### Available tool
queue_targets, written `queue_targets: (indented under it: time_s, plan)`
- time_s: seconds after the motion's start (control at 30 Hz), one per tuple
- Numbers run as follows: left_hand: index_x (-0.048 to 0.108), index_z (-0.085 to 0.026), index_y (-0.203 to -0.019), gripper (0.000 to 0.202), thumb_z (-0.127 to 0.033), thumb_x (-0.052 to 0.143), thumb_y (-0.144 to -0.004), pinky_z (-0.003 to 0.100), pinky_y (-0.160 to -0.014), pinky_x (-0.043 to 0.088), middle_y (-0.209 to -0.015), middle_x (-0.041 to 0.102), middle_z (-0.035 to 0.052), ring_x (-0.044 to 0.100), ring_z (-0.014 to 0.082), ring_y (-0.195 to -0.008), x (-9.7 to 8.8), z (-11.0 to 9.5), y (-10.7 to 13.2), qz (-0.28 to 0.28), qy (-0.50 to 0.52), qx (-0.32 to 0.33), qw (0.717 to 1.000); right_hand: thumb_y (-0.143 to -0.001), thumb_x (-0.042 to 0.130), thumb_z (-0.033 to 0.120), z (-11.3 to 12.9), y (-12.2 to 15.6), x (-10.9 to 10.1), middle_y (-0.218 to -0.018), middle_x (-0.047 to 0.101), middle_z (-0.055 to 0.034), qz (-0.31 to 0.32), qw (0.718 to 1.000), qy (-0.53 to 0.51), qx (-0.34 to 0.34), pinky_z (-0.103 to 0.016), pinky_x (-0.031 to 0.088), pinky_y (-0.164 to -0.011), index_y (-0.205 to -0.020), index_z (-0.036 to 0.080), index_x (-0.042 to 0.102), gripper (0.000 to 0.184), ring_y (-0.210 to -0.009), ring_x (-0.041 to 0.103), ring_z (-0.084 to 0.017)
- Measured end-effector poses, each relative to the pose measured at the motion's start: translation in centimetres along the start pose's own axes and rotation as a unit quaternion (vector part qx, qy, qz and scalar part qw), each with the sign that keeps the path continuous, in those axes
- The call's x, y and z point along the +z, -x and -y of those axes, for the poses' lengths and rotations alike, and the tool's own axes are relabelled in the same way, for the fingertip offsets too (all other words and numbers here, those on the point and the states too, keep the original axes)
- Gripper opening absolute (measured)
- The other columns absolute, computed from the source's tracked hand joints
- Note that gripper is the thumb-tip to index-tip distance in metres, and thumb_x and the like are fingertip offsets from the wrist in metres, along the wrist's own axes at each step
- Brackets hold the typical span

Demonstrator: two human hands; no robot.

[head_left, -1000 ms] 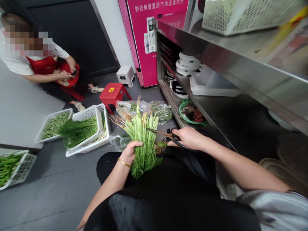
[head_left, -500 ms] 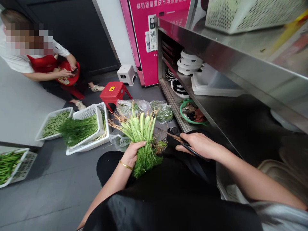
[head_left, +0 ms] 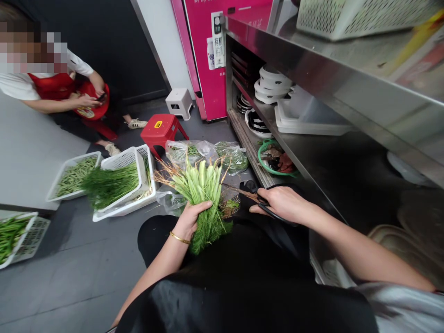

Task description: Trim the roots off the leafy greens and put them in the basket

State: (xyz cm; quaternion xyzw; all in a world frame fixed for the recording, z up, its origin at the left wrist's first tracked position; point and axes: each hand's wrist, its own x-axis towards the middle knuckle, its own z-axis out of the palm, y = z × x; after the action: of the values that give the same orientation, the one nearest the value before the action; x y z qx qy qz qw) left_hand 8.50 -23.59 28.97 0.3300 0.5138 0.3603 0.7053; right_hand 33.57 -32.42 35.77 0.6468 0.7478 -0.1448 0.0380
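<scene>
My left hand [head_left: 192,217] is closed round a bunch of fennel greens [head_left: 204,185], its brown roots pointing up and away and its feathery leaves hanging toward my lap. In my right hand [head_left: 277,203] is a pair of dark-handled scissors [head_left: 263,204], their rusty blades reaching toward the right side of the stems. The blade tips come close to the stalks; whether they touch, I cannot tell. Just right of the bunch, below the blades, is a small clump of rooty trimmings [head_left: 230,207]. Clear plastic bags of greens [head_left: 231,157] lie on the floor beyond.
To the left stand white baskets of feathery greens [head_left: 140,164], green beans [head_left: 78,178] and other green vegetables [head_left: 14,236]. A red stool [head_left: 161,132] is ahead. A steel shelf unit [head_left: 312,69] with dishes runs along the right. A co-worker [head_left: 62,88] sits far left holding a phone.
The scissors have moved slightly left, their tips nearer the stems. The whole view has shifted a little; my left hand keeps its hold on the bunch.
</scene>
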Motion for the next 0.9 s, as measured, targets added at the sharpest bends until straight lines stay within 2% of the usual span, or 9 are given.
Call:
queue_targets:
  time_s: [0.1,0.2,0.33,0.43,0.53,0.73,0.9]
  plan:
    - [0.07,-0.01,-0.082,0.046,-0.018,0.086,-0.04,0.04,-0.088,0.052,-0.081,0.075,0.0112,0.069,0.0297,-0.089,-0.6,0.0,0.1,0.048,-0.002,-0.019,0.999,-0.087,0.036,0.064,0.0,0.1,0.3,-0.075,0.069,-0.0077,-0.007,1.0,0.002,0.006,-0.028,0.029,-0.052,-0.085,0.019,0.055,0.049,-0.07,0.067,-0.024]
    - [0.072,-0.011,-0.079,0.043,-0.017,0.086,-0.039,0.039,-0.081,0.056,-0.082,0.075,0.0102,0.07,0.0281,-0.08,-1.2,0.4,0.4,0.1,-0.033,-0.017,0.994,-0.087,0.036,0.064,0.1,0.2,0.8,-0.073,0.069,-0.0077,-0.013,1.0,0.005,0.008,-0.028,0.027,-0.051,-0.084,0.019,0.055,0.048,-0.067,0.067,-0.024]
    - [0.073,-0.01,-0.076,0.038,-0.017,0.086,-0.042,0.035,-0.078,0.057,-0.08,0.075,0.0092,0.07,0.0239,-0.074,-1.4,0.9,0.6,0.087,-0.072,-0.003,0.994,-0.087,0.039,0.062,0.0,0.9,2.0,-0.067,0.068,-0.0067,-0.033,0.999,0.002,0.016,-0.028,0.025,-0.051,-0.082,0.02,0.054,0.045,-0.063,0.066,-0.023]
    - [0.074,-0.011,-0.08,0.038,-0.02,0.086,-0.045,0.035,-0.083,0.055,-0.087,0.075,0.0097,0.07,0.0235,-0.079,-1.3,0.9,0.7,0.084,-0.09,0.019,0.992,-0.087,0.04,0.059,-0.4,1.8,2.5,-0.062,0.065,-0.005,-0.057,0.996,-0.047,0.04,-0.027,0.026,-0.05,-0.078,0.021,0.053,0.042,-0.06,0.065,-0.022]
    - [0.074,-0.012,-0.086,0.04,-0.022,0.085,-0.049,0.036,-0.088,0.053,-0.094,0.074,0.0096,0.069,0.0239,-0.085,-1.2,0.8,0.7,0.088,-0.111,0.047,0.989,-0.088,0.039,0.057,-0.8,2.4,2.2,-0.063,0.065,-0.0047,-0.076,0.991,-0.096,0.06,-0.026,0.028,-0.05,-0.08,0.021,0.052,0.039,-0.062,0.065,-0.021]
    - [0.073,-0.012,-0.086,0.038,-0.022,0.084,-0.051,0.037,-0.091,0.051,-0.095,0.074,0.0105,0.068,0.0261,-0.089,-0.8,0.7,0.7,0.093,-0.129,0.062,0.985,-0.09,0.035,0.057,-0.1,1.9,0.5,-0.08,0.069,-0.0105,-0.011,0.996,-0.028,0.085,-0.029,0.032,-0.054,-0.094,0.019,0.05,0.041,-0.072,0.067,-0.027]
    - [0.073,-0.012,-0.084,0.036,-0.021,0.083,-0.051,0.037,-0.092,0.05,-0.095,0.074,0.0104,0.068,0.0251,-0.088,-0.6,0.8,0.7,0.102,-0.132,0.059,0.984,-0.09,0.032,0.06,0.5,0.9,0.4,-0.078,0.069,-0.0116,-0.002,0.998,-0.011,0.063,-0.03,0.034,-0.054,-0.094,0.017,0.051,0.047,-0.071,0.068,-0.028]
